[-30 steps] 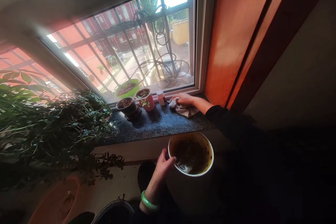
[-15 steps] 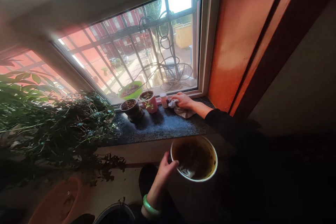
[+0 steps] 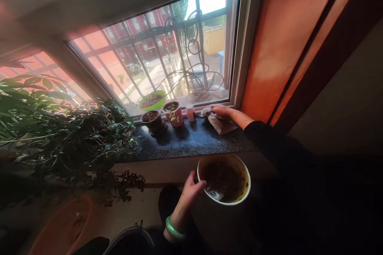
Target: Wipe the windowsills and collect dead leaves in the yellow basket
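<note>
My left hand (image 3: 190, 193), with a green bangle at the wrist, grips the rim of a round bucket (image 3: 247, 189), thumb over the edge. Inside the bucket are dark contents and a whitish scrap (image 3: 216, 195). My right hand (image 3: 220, 110) is closed on a pale, crumpled cloth (image 3: 220, 124) that lies on the dark stone windowsill (image 3: 182, 145). Left of the cloth stands a small white-capped bottle (image 3: 190, 113). Beyond it are a pink pot (image 3: 174, 116) with a small plant and a dark pot (image 3: 152, 121) of soil.
Leafy trailing plants (image 3: 98, 135) crowd the sill's left end. The window (image 3: 158, 48) has metal bars outside, with a green bowl (image 3: 153, 100) behind the glass. An orange basin (image 3: 62, 223) and a dark container (image 3: 130, 239) stand below. An orange-red panel (image 3: 275, 51) bounds the right side.
My right hand has drawn the cloth rightward along the sill, away from the small bottle, widening the gap. My left hand still holds the bucket in nearly the same place. The view has shifted slightly.
</note>
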Available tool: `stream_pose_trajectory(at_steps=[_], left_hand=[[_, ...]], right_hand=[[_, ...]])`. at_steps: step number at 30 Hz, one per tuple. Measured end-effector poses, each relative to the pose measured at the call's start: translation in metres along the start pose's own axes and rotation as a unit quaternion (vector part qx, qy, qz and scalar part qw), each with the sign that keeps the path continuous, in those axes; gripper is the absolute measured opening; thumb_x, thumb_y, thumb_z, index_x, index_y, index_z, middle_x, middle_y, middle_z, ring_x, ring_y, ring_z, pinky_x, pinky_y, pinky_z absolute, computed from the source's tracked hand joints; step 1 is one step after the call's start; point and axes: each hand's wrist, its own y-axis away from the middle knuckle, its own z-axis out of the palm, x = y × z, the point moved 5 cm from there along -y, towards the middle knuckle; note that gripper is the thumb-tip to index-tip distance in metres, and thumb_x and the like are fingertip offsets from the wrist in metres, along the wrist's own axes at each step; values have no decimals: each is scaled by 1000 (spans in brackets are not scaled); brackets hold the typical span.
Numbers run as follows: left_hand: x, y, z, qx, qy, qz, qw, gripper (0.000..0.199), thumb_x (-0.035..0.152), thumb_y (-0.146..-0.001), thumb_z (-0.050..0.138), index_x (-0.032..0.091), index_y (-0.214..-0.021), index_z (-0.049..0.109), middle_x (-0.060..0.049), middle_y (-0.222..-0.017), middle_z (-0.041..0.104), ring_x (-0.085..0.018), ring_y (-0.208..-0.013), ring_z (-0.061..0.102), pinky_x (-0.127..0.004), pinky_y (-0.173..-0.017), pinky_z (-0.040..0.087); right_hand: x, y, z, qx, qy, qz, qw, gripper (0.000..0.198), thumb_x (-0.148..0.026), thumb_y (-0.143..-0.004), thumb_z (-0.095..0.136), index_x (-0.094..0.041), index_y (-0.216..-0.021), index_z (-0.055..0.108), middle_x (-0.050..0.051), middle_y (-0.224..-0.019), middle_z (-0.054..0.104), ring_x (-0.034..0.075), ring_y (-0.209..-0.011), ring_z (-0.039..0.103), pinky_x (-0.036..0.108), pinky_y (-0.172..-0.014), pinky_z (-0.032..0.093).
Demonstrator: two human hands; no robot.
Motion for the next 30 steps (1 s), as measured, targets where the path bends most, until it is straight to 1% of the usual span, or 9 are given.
stream_pose_trajectory(at_steps=[4,8,12,14,18,21,23,26,30], left_hand=[[0,0,0,4,0,-6,1000,47,24,-65,76,16,-109,65,-8,-95,73,-25,-87,68,-33,-77,54],[2,-1,-1,11,0,-7,1000,48,24,-62,76,15,-108,64,-9,-97,74,-24,-87,67,-32,-76,54],[2,-1,0,8,2,-11,1000,56,25,-62,76,15,-115,63,-10,-103,74,-26,-92,68,-32,-77,54],[1,-1,0,11,4,-18,1000,58,27,-61,77,14,-116,62,-10,-103,73,-26,-90,68,-33,-76,55],[-3,-2,-1,16,-6,-22,1000,61,28,-61,76,13,-118,61,-11,-102,73,-27,-90,68,-33,-73,56],[-4,-1,-2,11,1,-15,1000,65,28,-62,76,13,-123,59,-13,-110,72,-28,-97,68,-33,-75,56],[-4,0,-3,14,3,-19,1000,66,29,-62,77,13,-124,59,-13,-109,73,-28,-95,69,-33,-74,56],[-3,3,-6,22,-6,-25,999,66,30,-62,77,12,-124,59,-13,-108,74,-27,-91,69,-31,-70,56],[-2,5,-9,22,4,-28,999,65,31,-62,77,14,-123,59,-12,-108,74,-28,-94,70,-31,-70,56]], right_hand=[[11,8,-12,27,9,15,999,19,-17,-76,46,-18,-80,65,3,-75,70,18,-72,61,27,-70,48],[1,18,-3,12,75,-6,997,21,-12,-67,54,-21,-79,70,1,-86,76,19,-86,64,26,-79,48],[-11,43,15,-99,-67,12,993,24,-12,-63,53,-19,-79,69,2,-79,73,17,-75,61,25,-70,47],[-13,56,14,-114,-161,38,980,21,-16,-63,55,-18,-80,67,1,-72,68,16,-68,58,25,-65,45],[-3,66,-22,26,-220,51,974,14,-23,-65,58,-18,-75,65,0,-67,63,15,-64,54,25,-63,43],[11,71,-50,126,-141,76,979,13,-26,-71,58,-19,-76,67,2,-71,66,17,-70,58,27,-66,45],[19,77,-59,154,-29,105,982,19,-29,-78,57,-20,-87,70,4,-85,72,21,-82,64,31,-75,49],[23,90,-51,121,125,129,976,30,-43,-85,61,-21,-102,73,9,-109,74,30,-109,66,40,-95,49],[18,105,-28,47,257,50,964,67,-58,-74,77,-17,-125,68,16,-139,62,35,-137,50,44,-115,39]])
